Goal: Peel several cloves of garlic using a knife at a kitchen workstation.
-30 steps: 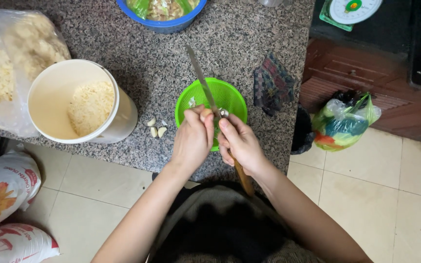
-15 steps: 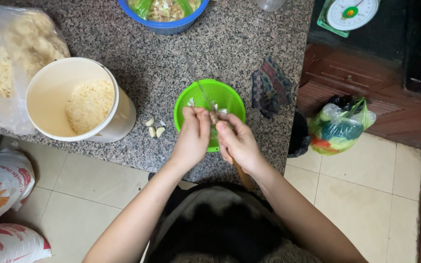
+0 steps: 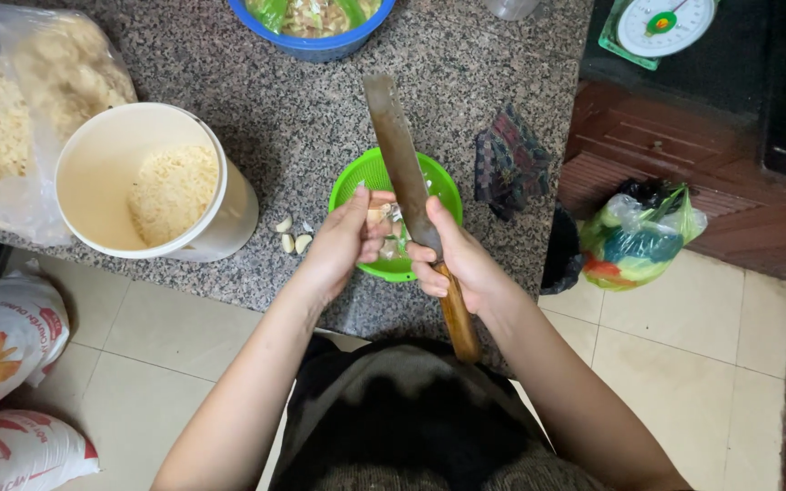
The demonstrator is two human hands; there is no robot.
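While knife (image 3: pixel 400 159) hides bowl (image 3: pixel 370 177) centre, left hand (image 3: pixel 343 238) contents unclear.

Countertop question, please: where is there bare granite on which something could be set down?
Bare granite lies between the cream bucket, blue bowl and green colander; a smaller patch lies above the dark cloth. The near edge is crowded: garlic cloves, both hands, knife.

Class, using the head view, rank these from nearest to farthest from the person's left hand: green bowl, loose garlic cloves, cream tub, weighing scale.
From the left hand:
1. Green bowl, directly under the fingers.
2. Loose garlic cloves, just left on the counter.
3. Cream tub, farther left.
4. Weighing scale, far upper right.
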